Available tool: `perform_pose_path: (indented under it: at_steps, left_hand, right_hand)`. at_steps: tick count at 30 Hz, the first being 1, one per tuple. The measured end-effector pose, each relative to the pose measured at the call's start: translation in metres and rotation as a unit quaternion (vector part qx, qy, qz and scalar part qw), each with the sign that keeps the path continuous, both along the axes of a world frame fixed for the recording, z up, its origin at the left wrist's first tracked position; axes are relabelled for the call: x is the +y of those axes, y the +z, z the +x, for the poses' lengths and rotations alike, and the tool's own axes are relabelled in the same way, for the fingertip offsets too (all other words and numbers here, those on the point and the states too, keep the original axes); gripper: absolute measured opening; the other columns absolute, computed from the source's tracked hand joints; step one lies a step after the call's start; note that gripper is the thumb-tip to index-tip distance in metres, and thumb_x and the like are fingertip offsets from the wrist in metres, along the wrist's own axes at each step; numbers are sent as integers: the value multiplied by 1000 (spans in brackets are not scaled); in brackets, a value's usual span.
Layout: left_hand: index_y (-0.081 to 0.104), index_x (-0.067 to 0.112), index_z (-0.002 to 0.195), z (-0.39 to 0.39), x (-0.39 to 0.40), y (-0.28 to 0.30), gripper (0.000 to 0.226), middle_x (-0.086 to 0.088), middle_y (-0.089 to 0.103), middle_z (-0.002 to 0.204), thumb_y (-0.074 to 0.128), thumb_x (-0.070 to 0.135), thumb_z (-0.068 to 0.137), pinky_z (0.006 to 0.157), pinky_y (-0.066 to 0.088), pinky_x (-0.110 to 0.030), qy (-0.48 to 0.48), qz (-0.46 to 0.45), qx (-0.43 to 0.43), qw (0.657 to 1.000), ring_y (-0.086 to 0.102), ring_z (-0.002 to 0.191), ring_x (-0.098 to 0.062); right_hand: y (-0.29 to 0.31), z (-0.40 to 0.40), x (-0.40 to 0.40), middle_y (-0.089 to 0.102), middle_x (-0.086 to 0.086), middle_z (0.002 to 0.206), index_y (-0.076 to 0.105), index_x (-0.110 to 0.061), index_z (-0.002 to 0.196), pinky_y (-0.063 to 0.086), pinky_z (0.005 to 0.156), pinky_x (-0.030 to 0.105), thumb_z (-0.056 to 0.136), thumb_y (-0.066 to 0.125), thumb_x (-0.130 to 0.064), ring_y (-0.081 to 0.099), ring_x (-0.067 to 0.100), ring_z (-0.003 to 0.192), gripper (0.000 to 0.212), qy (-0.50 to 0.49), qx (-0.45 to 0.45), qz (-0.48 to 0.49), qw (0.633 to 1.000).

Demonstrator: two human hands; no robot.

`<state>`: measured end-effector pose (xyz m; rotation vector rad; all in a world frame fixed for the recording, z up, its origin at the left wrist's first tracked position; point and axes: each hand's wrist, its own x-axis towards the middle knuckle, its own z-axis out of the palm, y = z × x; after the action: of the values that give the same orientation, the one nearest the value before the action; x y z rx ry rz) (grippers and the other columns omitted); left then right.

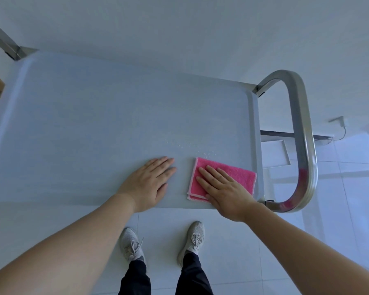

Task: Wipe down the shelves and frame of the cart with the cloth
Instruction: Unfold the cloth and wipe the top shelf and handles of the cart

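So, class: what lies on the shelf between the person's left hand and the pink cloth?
Nothing: the head view shows only a bare strip of grey top shelf between the left hand and the pink cloth. The water droplets sit farther back.

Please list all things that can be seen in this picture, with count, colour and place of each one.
cart shelf: one, pale grey, fills the middle
cloth: one, pink, folded, on the shelf near its right end
water drops: a few, clear, on the shelf beyond the cloth
handle: one, shiny metal, right end of the cart
floor: white tiles, under the cart
shoes: two, light grey, on the floor
left hand: flat on the shelf, left of the cloth
right hand: flat on the cloth
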<state>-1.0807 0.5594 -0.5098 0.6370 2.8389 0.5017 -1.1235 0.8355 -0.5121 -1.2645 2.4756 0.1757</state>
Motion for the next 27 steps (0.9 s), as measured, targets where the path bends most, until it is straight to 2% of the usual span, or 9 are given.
perform_pose_path:
  at_steps: [4,7,12,15,18,22,25,27]
  left_hand:
    - [55,7,128,-1,-1,-3,49,-13,47,141,34,25,88,110,34,-41,5,1,2,1000,43,131,-28]
    - [55,6,127,-2,-1,-3,49,-13,48,140,34,24,87,109,34,-44,2,-4,6,1000,44,130,-29]
    - [55,5,128,-1,0,-3,50,-14,47,140,34,24,87,109,34,-47,-3,-16,6,1000,43,131,-31]
    - [53,5,130,0,0,-5,51,-14,45,142,32,24,87,112,30,-42,-3,-21,9,1000,41,132,-30]
    - [53,5,129,-1,0,-7,51,-14,45,141,33,24,86,111,31,-42,-5,-23,11,1000,42,132,-30]
    - [53,5,130,-3,1,-8,51,-14,45,141,33,23,87,111,23,-38,-3,-12,3,1000,41,131,-31]
    - [53,5,129,-3,2,-8,50,-14,46,141,34,22,86,111,24,-39,1,-8,3,1000,42,131,-31]
    - [54,5,129,-3,1,-9,50,-14,46,140,35,23,86,110,24,-39,-1,-5,1,1000,43,131,-31]
  right_hand:
    - [0,16,-4,7,4,156,8,-18,149,4,118,43,99,19,-37,3,26,145,54,-59,-31,-15,998]
    - [0,30,-3,13,6,156,14,-16,148,6,115,42,99,23,-34,8,28,144,53,-61,-28,-24,997]
    - [0,23,7,20,7,154,22,-18,147,17,114,52,99,21,-39,18,28,142,52,19,1,-14,1000]
    - [-3,12,8,19,6,154,15,-20,148,18,111,57,99,18,-41,16,28,142,53,50,2,-10,999]
    - [-7,11,10,17,4,155,11,-22,148,14,117,48,99,17,-43,13,26,143,53,34,-3,-27,999]
    - [-9,-2,11,16,2,155,11,-25,148,6,116,44,98,17,-45,11,25,144,54,31,-16,-32,999]
    - [-11,-30,9,13,-1,154,12,-26,147,5,116,44,96,21,-47,10,24,144,56,-27,2,-21,999]
    - [-14,-54,8,6,-3,155,4,-30,147,0,117,42,96,17,-48,2,20,144,56,-82,19,-10,996]
